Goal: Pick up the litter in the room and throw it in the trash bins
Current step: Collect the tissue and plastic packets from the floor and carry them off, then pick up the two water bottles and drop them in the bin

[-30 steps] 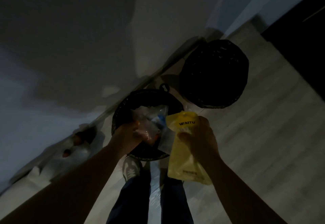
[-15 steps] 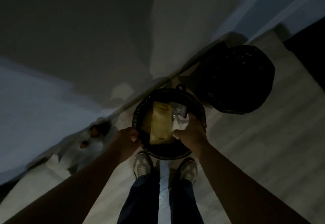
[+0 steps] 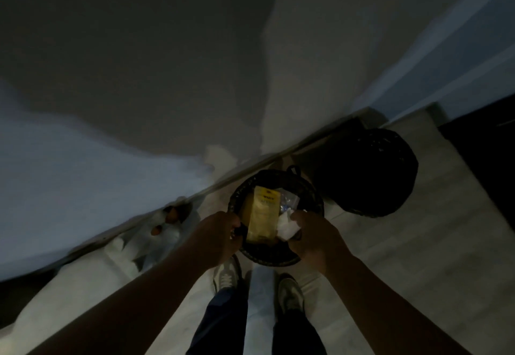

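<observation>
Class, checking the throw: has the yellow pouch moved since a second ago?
Yes: the pouch went from over the near rim of the bin down into it.

Dim room in a home, pale plank floor [image 3: 418, 257], plain wall [image 3: 334, 48] with skirting board [image 3: 223, 184], black woven trash bin [image 3: 267, 258] beside a second bin [image 3: 370, 176] along it.

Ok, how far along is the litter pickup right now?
Done: the yellow pouch and some clear wrapping lie inside the small bin. In hand: the right hand holds a white wad over the bin; the left hand is at its rim. Left: drop the wad, then perhaps the clear bag on the floor by the wall.
</observation>
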Demonstrator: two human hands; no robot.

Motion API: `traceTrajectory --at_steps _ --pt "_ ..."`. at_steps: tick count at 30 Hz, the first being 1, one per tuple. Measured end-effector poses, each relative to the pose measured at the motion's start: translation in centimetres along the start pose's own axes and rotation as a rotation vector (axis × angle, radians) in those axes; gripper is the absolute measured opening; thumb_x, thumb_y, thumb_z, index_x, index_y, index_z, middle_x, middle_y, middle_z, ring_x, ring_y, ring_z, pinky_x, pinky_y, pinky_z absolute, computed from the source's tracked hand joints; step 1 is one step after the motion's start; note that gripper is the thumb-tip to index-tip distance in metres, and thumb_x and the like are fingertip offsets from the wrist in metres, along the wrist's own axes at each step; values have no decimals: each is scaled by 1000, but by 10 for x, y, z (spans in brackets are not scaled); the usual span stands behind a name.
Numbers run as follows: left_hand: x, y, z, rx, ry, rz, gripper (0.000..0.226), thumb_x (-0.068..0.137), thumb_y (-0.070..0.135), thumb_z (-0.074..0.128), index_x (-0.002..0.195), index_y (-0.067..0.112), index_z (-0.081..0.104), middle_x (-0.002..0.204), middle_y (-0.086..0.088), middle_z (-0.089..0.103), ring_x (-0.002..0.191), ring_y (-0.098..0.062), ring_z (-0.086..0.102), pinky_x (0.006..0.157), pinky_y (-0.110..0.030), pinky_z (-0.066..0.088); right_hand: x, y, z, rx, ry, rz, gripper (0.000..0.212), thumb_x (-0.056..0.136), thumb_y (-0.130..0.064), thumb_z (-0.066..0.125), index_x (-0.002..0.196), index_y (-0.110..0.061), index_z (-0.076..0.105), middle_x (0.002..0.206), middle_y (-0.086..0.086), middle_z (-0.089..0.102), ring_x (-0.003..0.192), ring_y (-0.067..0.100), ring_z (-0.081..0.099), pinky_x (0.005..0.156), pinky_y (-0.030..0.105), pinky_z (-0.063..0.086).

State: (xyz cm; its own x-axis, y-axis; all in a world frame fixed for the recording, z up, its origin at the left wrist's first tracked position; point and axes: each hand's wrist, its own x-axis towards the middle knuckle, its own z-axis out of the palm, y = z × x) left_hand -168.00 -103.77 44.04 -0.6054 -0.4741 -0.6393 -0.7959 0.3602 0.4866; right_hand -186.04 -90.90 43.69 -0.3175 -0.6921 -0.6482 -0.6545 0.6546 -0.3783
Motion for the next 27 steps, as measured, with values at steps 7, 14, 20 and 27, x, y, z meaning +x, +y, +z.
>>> traceTrajectory --at_steps 7,14,20,27 --pt "-76 63 -43 32 81 -53 32 93 26 54 123 14 57 122 -6 59 109 -19 57 86 -25 45 -62 -29 -80 19 -27 -183 53 82 -23 69 131 -15 50 122 4 57 115 21 53 89 27 44" --pt "-202 117 -46 -89 197 -214 36 90 31 57 126 24 54 120 0 60 105 -16 59 90 -31 51 -156 -53 -139 -92 -68 -368 35 82 -28 68 113 -16 56 106 1 59 101 17 57 80 28 48" --pt "-313 144 -41 -258 341 -372 36 89 35 60 123 25 55 116 5 61 99 -10 58 85 -22 48 -231 -98 -177 -265 -142 -510 41 82 -30 64 120 -20 54 119 0 58 107 17 56 88 31 49" --pt "-426 148 -42 -419 652 -534 34 88 36 60 121 27 57 112 7 60 92 -6 58 80 -19 49 -300 -189 -174 -230 -156 -771 47 84 -28 67 129 -25 52 122 -6 57 107 7 53 88 21 44"
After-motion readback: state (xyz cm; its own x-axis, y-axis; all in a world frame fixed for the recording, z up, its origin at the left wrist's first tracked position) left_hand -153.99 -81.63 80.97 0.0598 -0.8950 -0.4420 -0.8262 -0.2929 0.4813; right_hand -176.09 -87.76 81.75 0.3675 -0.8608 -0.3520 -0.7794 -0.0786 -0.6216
